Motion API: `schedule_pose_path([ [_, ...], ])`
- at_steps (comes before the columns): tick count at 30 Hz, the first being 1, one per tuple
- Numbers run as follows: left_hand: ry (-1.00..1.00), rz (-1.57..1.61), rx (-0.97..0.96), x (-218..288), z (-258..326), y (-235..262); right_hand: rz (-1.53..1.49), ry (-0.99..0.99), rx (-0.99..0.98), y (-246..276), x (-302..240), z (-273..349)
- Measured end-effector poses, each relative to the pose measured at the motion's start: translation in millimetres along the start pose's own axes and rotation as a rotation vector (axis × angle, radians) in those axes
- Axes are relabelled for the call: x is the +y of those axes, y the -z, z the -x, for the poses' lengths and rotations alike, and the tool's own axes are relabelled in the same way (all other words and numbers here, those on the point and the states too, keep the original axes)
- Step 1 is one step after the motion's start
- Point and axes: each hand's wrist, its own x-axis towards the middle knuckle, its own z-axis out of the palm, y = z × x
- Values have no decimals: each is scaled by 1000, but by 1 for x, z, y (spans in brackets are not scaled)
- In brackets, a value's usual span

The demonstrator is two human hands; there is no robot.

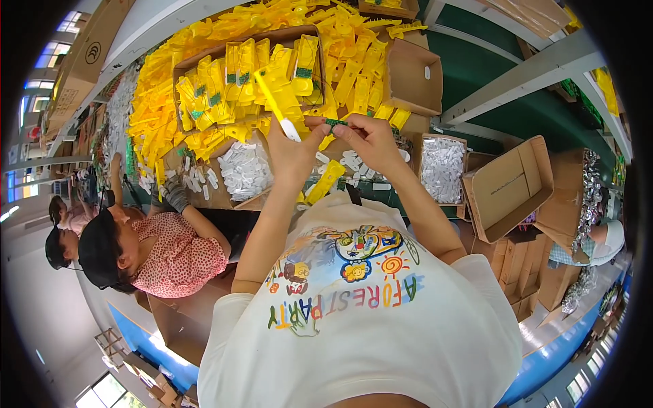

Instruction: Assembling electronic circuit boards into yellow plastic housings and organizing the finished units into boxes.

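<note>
My left hand (294,151) and my right hand (373,141) meet above the bench's near side. A small green circuit board (335,123) is pinched between the fingertips of both hands. A long yellow plastic strip with a white end (273,96) sticks up from my left hand, lying against the thumb side. Just beyond, a cardboard tray (318,41) holds yellow plastic housings (239,64), several with green boards and thin wires in them. A single yellow housing (325,182) lies close to my body, between my forearms, beside loose white plastic pieces (352,162).
Yellow housings (153,102) are heaped around the tray. White pieces fill a pile (245,170) at left and a box (442,170) at right. An open carton (412,76) and a tilted one (510,187) stand rightward. A co-worker (170,251) sits close on my left.
</note>
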Motion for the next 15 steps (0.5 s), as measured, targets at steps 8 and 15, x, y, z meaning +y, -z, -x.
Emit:
schedule_pose_path([
  [8,-370,-275,19,-21,7,0,-203,-190,-12,1,-7,3],
  [15,377,968,-227,-13,0,13,83,64,89,3,-27,6],
])
